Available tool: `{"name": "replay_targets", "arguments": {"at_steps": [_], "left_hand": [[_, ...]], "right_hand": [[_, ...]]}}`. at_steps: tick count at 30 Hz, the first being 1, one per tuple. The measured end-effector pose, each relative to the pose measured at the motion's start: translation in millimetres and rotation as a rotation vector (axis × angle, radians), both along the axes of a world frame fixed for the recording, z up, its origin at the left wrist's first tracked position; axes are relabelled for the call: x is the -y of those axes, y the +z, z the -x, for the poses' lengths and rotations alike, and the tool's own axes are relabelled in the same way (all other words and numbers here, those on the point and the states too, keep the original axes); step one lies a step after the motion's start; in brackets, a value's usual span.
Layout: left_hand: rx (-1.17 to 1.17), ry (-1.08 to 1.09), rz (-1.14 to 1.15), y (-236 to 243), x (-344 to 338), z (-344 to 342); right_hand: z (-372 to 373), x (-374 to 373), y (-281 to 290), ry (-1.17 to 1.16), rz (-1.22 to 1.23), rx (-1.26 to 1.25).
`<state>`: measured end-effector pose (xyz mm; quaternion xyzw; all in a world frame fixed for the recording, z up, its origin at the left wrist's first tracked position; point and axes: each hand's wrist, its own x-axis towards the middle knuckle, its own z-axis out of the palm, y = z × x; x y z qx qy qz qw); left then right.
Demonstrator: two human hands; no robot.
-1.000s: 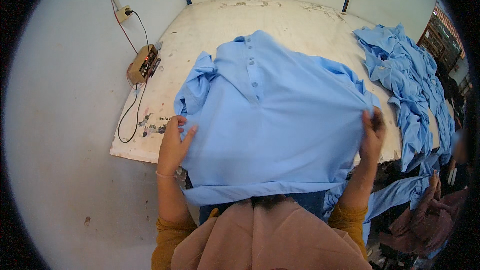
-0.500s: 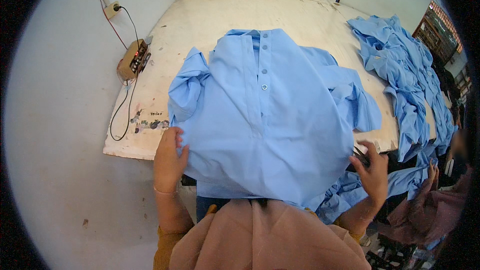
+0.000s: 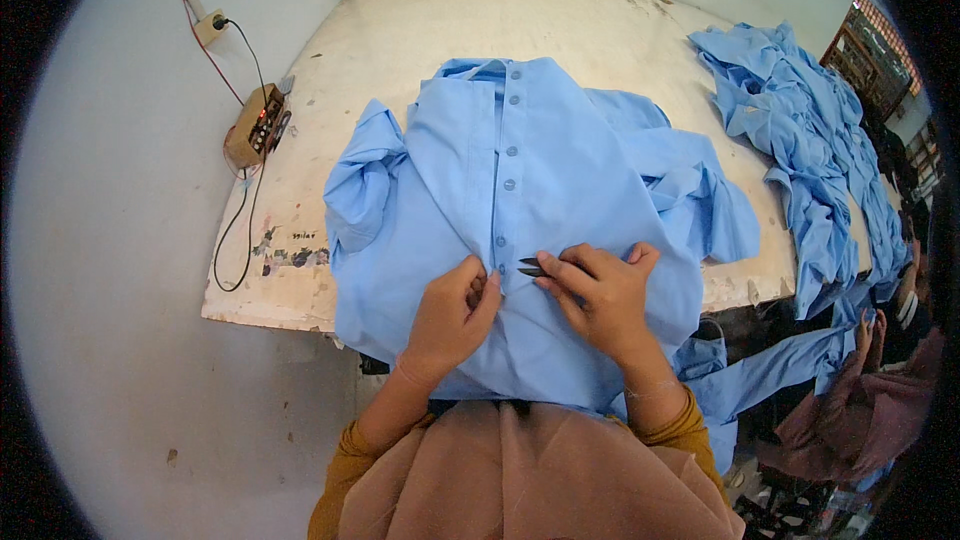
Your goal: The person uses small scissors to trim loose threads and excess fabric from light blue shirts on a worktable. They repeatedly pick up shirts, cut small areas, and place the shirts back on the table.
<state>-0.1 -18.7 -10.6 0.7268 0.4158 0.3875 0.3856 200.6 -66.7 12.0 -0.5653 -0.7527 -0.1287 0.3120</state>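
Observation:
A light blue button-up shirt [image 3: 590, 190] lies front up, its collar at the far side and its hem hanging over the near table edge. The buttons [image 3: 509, 185] run down one side of the open placket. My left hand [image 3: 448, 318] pinches the placket's edge near its lower end, beside the lowest visible button. Just right of it, my right hand [image 3: 605, 298] holds dark thread snips [image 3: 531, 267] between thumb and fingers. Their two pointed blades are parted and face left, toward the placket, close to my left fingertips.
The shirt rests on a worn, cream-coloured table [image 3: 390, 50]. More blue garments [image 3: 790, 140] are heaped along its right edge. A brown box with a cord [image 3: 255, 125] sits at the left edge by the wall. Another person's hand [image 3: 872, 333] handles blue cloth at far right.
Both hands have moved inward from the shirt's sides to the placket. My left hand has taken hold of the placket, and the snips have come across with my right hand.

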Motion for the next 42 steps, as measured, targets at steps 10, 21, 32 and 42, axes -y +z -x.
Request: {"name": "replay_targets", "arguments": {"at_steps": [10, 21, 32, 42], "left_hand": [[0.031, 0.06, -0.116, 2, 14, -2], [0.108, 0.181, -0.225, -28, 22, 1], [-0.565, 0.274, -0.508, -20, 17, 3], [-0.273, 0.108, -0.24, -22, 9, 22]], "right_hand": [[16, 8, 23, -0.018, -0.045, 0.22], [-3, -24, -15, 0.188, 0.443, -0.399], [-10, -24, -48, 0.188, 0.43, -0.465], [0, -8, -28, 0.191, 0.277, -0.271]]}}
